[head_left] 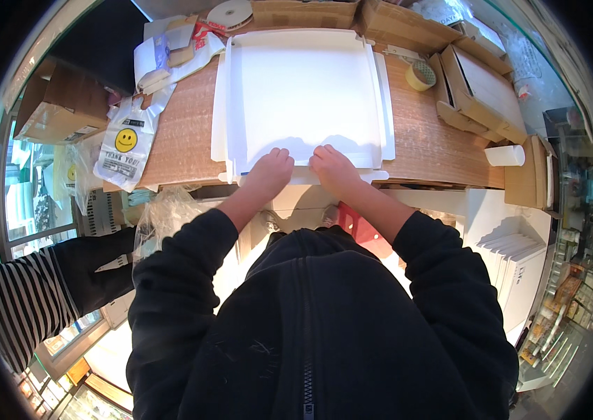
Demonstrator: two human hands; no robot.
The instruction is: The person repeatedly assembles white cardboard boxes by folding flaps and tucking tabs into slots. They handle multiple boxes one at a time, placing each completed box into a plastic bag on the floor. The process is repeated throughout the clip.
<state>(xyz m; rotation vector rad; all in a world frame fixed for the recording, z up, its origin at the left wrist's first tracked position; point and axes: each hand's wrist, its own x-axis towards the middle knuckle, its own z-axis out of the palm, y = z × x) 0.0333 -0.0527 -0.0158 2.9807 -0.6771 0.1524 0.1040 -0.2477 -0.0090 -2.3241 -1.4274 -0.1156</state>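
Observation:
A large white cardboard box blank point(300, 87) lies on the wooden table in front of me, with narrow flaps along its left and right sides. My left hand point(270, 171) pinches its near edge a little left of the middle, fingers curled. A short way to the right, my right hand point(335, 170) grips the same near edge, its fingers also bent closed. The near flap sticks out on both sides of my hands at the table's front edge. My thumbs are mostly hidden.
Left of the blank lies a white plastic bag point(127, 143) with a yellow smiley face. A tape roll point(420, 75) and brown cardboard boxes point(482, 91) stand to the right, near a white cylinder point(505, 155). Another person's striped clothing point(27, 308) shows at the left.

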